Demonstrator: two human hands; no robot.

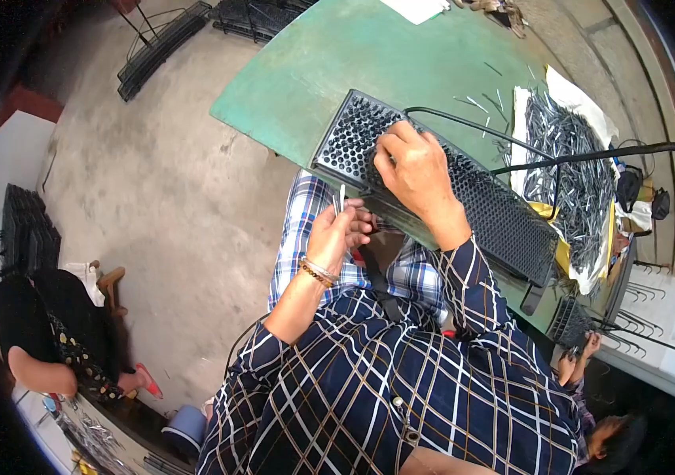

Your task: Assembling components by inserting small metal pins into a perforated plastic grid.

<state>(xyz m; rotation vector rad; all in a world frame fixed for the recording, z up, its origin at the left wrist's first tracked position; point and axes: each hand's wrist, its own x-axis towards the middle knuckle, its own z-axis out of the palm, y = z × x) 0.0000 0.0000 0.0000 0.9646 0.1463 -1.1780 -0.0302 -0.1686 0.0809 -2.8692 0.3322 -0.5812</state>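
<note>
A long black rack [496, 210] full of small round holes or studs lies slantwise along the near edge of the green table. My right hand [417, 170] is over its left part, fingers curled down and pinched against the top; what they grip, if anything, is hidden. In front of the rack's near edge is my left hand [340, 229], palm partly up. Between its thumb and forefinger it holds thin silvery metal pins [339, 199], pointing away from me. Its other fingers are loosely bent.
On the green table [290, 79], a heap of metal pins [563, 174] lies on a white and yellow sack at the right. A black bent rod [464, 119] arches over the rack. Co-workers sit at left [53, 340] and lower right [587, 348]. Black racks [25, 237] stand on the floor.
</note>
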